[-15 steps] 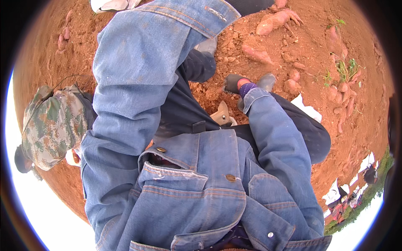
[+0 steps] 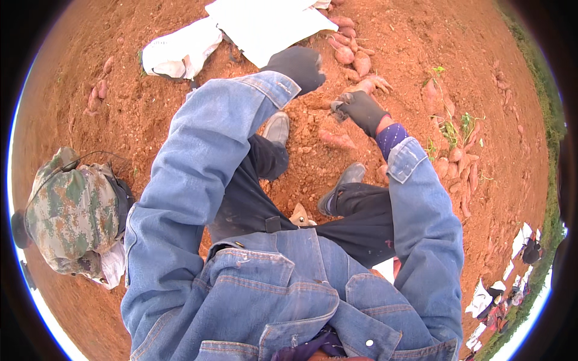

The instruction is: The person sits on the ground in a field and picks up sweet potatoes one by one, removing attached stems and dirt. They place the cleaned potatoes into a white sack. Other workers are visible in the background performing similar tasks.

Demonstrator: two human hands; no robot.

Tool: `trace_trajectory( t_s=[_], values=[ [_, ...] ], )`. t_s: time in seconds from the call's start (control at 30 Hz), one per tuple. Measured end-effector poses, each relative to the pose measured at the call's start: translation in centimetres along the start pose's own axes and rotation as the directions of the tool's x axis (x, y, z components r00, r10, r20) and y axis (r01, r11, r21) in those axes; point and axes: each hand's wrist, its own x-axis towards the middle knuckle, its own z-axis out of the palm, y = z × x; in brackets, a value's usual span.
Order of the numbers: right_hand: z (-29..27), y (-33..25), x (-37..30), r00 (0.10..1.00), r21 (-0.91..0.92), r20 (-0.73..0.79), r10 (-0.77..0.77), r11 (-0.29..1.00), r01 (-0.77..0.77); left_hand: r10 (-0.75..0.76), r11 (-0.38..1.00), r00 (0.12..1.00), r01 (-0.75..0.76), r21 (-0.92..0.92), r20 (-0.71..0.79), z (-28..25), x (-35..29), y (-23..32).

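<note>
Reddish sweet potato (image 2: 368,84) lies beside the right hand (image 2: 362,112), left hand (image 2: 297,68) apart, grips impossible to tell.

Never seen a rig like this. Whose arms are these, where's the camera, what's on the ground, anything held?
No machine here: it's a person in a denim jacket, working with a dark-gloved left hand and right hand. The camera is the left of two fisheyes worn on the head, looking down, so straight edges bend. Picture left is the wearer's left.

On the reddish soil lie reddish tubers, probably sweet potatoes, some green leaves and white sheeting.

The right hand is at a branching tuber; its grip is unclear. The left is curled by the sheeting; I can't tell if it holds anything.
</note>
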Motion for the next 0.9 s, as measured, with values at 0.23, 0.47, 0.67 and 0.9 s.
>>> trace_trajectory(
  t_s=[0.23,0.47,0.67,0.9],
  values=[
    [-3.5,-5.2,-0.3,0.944,0.586,-0.282,-0.172,0.748,0.311,0.173,0.961,0.98,-0.146,-0.234,0.097,0.3,2.6,-4.1],
    [-4.7,-5.6,2.5,0.945,0.846,-0.315,-0.085,0.426,0.32,0.058,0.631,0.98,0.113,-0.768,0.193,0.1,4.2,-2.0],
    [-5.6,-4.7,5.7,0.813,0.616,-0.576,-0.082,0.61,0.498,-0.018,0.319,0.993,0.12,-0.94,0.121,-0.4,4.3,0.5],
    [-4.1,-5.3,7.0,0.759,0.448,-0.544,-0.357,0.642,0.622,0.262,-0.142,0.953,0.197,-0.97,0.156,2.1,6.7,1.8]
  ],
)
